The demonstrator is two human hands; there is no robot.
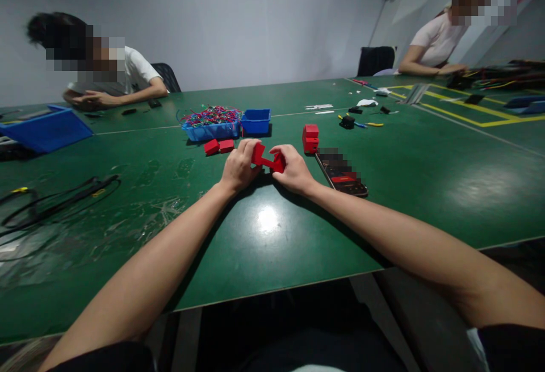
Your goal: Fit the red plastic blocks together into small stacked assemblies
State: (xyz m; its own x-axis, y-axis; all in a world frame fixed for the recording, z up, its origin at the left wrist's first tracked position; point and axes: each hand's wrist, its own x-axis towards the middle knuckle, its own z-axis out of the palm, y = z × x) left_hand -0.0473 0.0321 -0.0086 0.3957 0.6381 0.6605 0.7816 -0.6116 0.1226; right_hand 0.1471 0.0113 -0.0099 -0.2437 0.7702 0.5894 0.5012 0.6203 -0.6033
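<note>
My left hand (239, 168) and my right hand (294, 170) hold a red plastic piece (267, 162) between them, just above the green table. Two blocky ends joined by a narrow strip show between my fingers, the rest being covered. The left fingers are closed on its left end, the right thumb and fingers on its right end. Left of my left hand lie two small red blocks (212, 146). Beyond my right hand is a taller stack of red blocks (310, 138), beside the top of a phone (340, 176) with a lit screen.
A blue bin (210, 132) heaped with coloured wires stands behind my hands, with a smaller blue bin (256, 121) beside it. Black cables (55, 207) and clear plastic film lie left. Pliers (374, 125) rest at right. Two people sit across the green table (272, 270).
</note>
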